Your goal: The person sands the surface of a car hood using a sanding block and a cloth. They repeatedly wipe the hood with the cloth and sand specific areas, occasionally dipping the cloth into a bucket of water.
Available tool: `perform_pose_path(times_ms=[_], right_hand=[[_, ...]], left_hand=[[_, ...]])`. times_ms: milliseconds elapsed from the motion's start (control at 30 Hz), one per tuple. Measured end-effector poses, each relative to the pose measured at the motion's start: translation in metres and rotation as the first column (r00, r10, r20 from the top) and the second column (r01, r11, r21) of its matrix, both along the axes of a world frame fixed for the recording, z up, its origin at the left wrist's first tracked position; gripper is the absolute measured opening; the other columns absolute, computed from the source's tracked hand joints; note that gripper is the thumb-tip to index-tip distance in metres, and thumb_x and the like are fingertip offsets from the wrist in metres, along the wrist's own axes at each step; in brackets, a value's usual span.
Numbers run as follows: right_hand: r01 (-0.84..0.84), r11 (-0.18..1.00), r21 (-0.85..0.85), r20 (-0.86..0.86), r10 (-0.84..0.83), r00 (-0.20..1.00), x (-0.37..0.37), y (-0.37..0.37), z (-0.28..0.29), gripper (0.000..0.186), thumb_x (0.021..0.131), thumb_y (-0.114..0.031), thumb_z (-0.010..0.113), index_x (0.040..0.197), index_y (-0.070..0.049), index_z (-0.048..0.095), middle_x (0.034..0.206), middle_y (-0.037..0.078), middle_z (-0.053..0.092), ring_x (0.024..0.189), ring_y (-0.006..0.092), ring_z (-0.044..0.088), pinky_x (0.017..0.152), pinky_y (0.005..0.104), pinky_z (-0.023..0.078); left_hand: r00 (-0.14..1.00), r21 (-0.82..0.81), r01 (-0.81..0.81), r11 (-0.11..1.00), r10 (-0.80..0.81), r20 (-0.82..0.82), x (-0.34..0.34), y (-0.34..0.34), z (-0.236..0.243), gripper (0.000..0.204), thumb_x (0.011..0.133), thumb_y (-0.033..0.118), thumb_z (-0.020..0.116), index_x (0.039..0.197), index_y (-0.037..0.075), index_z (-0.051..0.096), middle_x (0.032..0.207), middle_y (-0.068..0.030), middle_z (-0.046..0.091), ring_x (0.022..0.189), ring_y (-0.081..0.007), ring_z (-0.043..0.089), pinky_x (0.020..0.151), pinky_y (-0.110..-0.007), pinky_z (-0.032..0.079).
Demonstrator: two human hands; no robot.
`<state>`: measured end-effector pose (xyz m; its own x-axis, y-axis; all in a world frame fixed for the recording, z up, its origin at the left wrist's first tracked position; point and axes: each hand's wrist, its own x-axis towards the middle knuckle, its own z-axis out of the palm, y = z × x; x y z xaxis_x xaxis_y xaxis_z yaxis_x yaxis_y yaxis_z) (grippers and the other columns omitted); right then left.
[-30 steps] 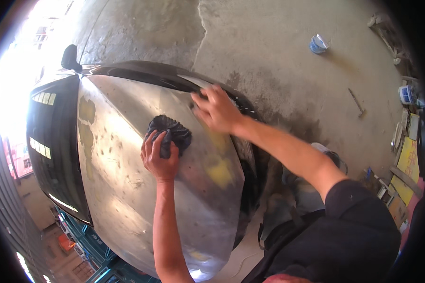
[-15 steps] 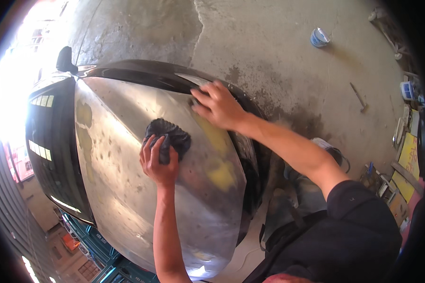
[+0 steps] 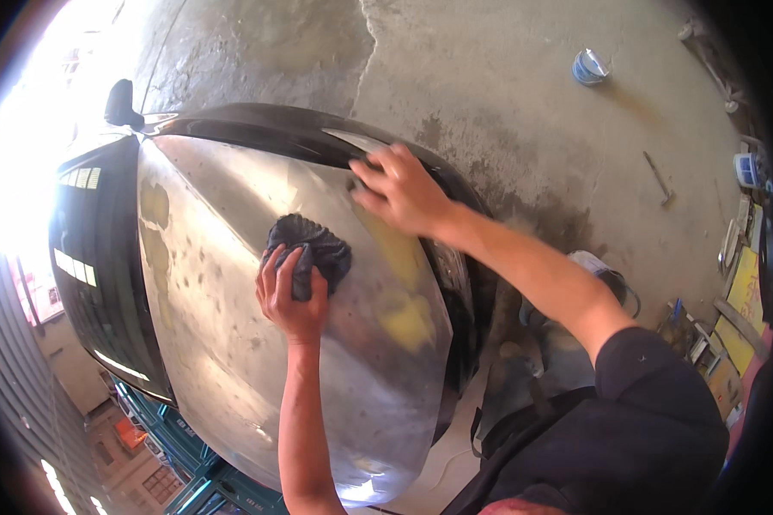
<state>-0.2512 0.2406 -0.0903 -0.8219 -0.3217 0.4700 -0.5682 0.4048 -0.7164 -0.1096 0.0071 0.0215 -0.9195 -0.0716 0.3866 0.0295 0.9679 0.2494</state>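
Note:
My left hand is closed on a dark grey, crumpled cloth that rests on the car hood. The hood is bare, sanded-looking metal with dark spots and yellowish filler patches. Farther off and to the right, my right hand lies over the hood's edge near the headlight. Its fingers are slightly blurred and look apart, bent down toward the metal. A small dark patch shows by the fingertips; I cannot tell whether it is a mark or a shadow.
The dark windshield and side mirror are at the left. On the concrete floor are a blue-and-white bucket and a hammer. Boards and clutter line the right side. Teal crates stand beyond the hood at lower left.
Both hands stay at nearly the same spots on the hood, the left still gripping the cloth. The right hand is blurred in both frames. The view has shifted slightly.

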Motion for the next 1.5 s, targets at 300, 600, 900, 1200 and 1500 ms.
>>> perform_pose_path(times_ms=[300, 600, 900, 1200, 1500], right_hand=[[-0.003, 1.0, -0.01, -0.071, 0.002, 0.997, 0.029, 0.01, -0.002, 0.05, 0.097, -0.03, 0.086, 0.14, -0.005, 0.081, 0.132, 0.022, 0.068, 0.118, 0.0414, 0.064, 0.108, 0.0532, 0.055], [-0.065, 0.998, -0.004, -0.064, 0.064, 0.996, 0.073, 0.026, 0.01, 0.05, 0.099, -0.031, 0.083, 0.139, -0.001, 0.08, 0.135, 0.023, 0.067, 0.116, 0.0416, 0.064, 0.107, 0.0537, 0.053], [-0.072, 0.997, 0.011, -0.087, 0.073, 0.994, 0.047, 0.015, 0.0, 0.051, 0.1, -0.032, 0.085, 0.142, -0.004, 0.08, 0.132, 0.024, 0.069, 0.114, 0.0427, 0.065, 0.106, 0.0528, 0.054], [0.046, 0.999, -0.023, -0.004, -0.046, 0.999, -0.002, -0.012, 0.011, 0.047, 0.099, -0.033, 0.084, 0.138, -0.006, 0.082, 0.128, 0.022, 0.071, 0.117, 0.0427, 0.065, 0.105, 0.0503, 0.056], [0.114, 0.993, -0.009, -0.076, -0.114, 0.991, 0.04, 0.001, 0.025, 0.044, 0.098, -0.034, 0.085, 0.134, -0.008, 0.083, 0.121, 0.023, 0.072, 0.113, 0.0418, 0.066, 0.099, 0.05, 0.057]], left_hand=[[1.0, -0.013, -0.016, 1.0, 0.016, -0.015, 0.003, -0.002, 0.001, 0.038, 0.086, 0.019, 0.083, 0.124, 0.016, 0.085, 0.139, -0.0106, 0.079, 0.137, -0.0424, 0.069, 0.119, -0.053, 0.05], [1.0, -0.016, -0.02, 1.0, 0.02, -0.002, 0.009, -0.005, -0.001, 0.038, 0.086, 0.02, 0.084, 0.123, 0.016, 0.085, 0.14, -0.01, 0.078, 0.137, -0.0415, 0.069, 0.119, -0.052, 0.05], [1.0, -0.013, -0.03, 0.999, 0.03, -0.009, 0.007, -0.005, -0.002, 0.038, 0.086, 0.021, 0.083, 0.124, 0.017, 0.085, 0.139, -0.0097, 0.078, 0.136, -0.041, 0.069, 0.119, -0.052, 0.051], [0.999, 0.001, 0.008, 1.0, -0.008, -0.04, 0.001, -0.002, -0.004, 0.037, 0.087, 0.02, 0.083, 0.124, 0.018, 0.085, 0.138, -0.0092, 0.079, 0.134, -0.0398, 0.07, 0.117, -0.051, 0.052], [0.995, 0.024, 0.099, 0.995, -0.098, -0.028, -0.001, -0.007, -0.003, 0.04, 0.078, 0.016, 0.079, 0.117, 0.018, 0.086, 0.134, -0.0072, 0.081, 0.134, -0.0388, 0.07, 0.119, -0.051, 0.051]])
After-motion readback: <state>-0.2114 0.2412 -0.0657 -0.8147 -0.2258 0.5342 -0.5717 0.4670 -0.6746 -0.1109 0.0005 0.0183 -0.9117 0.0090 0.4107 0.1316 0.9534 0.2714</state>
